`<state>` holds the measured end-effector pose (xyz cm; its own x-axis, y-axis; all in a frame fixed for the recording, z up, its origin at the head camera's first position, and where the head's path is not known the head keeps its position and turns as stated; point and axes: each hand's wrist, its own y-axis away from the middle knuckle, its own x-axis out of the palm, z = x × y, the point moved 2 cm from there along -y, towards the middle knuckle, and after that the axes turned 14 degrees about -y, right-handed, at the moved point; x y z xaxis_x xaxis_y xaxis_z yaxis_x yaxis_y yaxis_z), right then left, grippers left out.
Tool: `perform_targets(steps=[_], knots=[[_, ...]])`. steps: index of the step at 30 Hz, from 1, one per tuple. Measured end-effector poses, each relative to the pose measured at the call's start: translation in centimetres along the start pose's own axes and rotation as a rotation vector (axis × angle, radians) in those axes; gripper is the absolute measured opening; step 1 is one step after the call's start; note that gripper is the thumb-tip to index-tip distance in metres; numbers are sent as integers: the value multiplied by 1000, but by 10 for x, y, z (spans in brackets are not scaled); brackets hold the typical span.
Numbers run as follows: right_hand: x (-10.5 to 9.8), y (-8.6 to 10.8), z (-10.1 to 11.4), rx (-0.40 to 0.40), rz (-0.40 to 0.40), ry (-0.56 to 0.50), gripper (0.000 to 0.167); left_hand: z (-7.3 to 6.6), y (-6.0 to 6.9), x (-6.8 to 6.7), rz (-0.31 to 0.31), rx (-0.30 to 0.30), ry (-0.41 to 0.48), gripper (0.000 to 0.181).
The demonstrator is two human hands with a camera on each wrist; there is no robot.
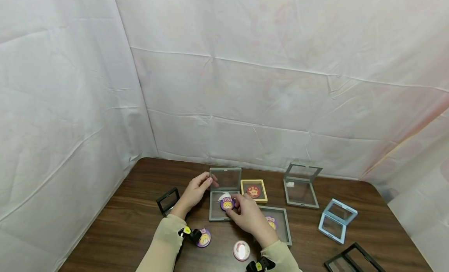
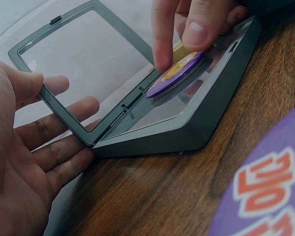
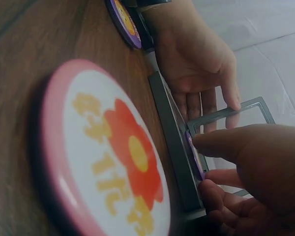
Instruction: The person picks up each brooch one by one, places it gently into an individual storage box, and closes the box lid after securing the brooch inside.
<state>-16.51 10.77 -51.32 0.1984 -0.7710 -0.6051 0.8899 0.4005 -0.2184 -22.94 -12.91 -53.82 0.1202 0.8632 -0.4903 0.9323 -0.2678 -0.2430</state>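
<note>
A grey hinged display case [image 1: 215,214] with clear film stands open on the table, its framed lid [image 2: 64,114] raised. My left hand [image 1: 192,193] pinches the left edge of that lid, thumb on one side and fingers on the other. Over the lower half, a round purple badge [image 1: 227,204] with a yellow cartoon face lies tilted on the film. My right hand [image 1: 248,214] holds this badge at its edge between thumb and fingers, as the left wrist view shows. A small white piece [image 1: 224,196] sits just behind the badge.
Right of the case are a yellow case [image 1: 264,191] with a red badge and a larger grey case [image 1: 288,233]. Another purple badge [image 1: 204,238] and a pink-rimmed badge [image 3: 130,132] lie in front. Open grey [image 1: 302,205], blue [image 1: 331,235] and black [image 1: 361,250] cases stand farther right.
</note>
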Motion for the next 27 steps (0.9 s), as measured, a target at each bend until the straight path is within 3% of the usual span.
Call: perform_targets(steps=[13, 27], knots=[[8, 5, 6, -16, -74, 86, 46, -1, -1, 0, 4, 5, -6, 30], [10, 4, 2, -3, -64, 101, 46, -2, -2, 1, 9, 9, -4, 30]])
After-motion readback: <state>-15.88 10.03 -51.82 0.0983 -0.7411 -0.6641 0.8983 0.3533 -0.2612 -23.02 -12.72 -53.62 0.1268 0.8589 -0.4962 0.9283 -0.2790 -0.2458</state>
